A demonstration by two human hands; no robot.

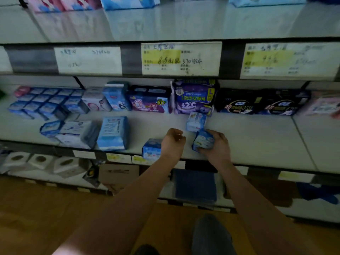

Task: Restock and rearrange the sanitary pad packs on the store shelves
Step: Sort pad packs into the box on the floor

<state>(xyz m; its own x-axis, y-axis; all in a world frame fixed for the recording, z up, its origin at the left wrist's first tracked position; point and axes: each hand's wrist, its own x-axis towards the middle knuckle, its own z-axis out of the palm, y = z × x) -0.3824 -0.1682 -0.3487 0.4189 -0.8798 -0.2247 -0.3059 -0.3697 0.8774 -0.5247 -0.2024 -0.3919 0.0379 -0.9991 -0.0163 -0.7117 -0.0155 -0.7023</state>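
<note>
My right hand grips a small light-blue pad pack near the front of the middle shelf. A second small blue pack stands just behind it. My left hand hovers with its fingers loosely curled and holds nothing. Just to its left a third small blue pack sits at the shelf's front edge, partly hidden by my wrist. Along the back stand a purple pack, a pack marked 50 and two black packs.
At the left lie a flat blue pack, a white pack and a block of several small blue packs. Price labels line the upper shelf's edge. Tissue boxes sit on the lower shelf. Wooden floor below.
</note>
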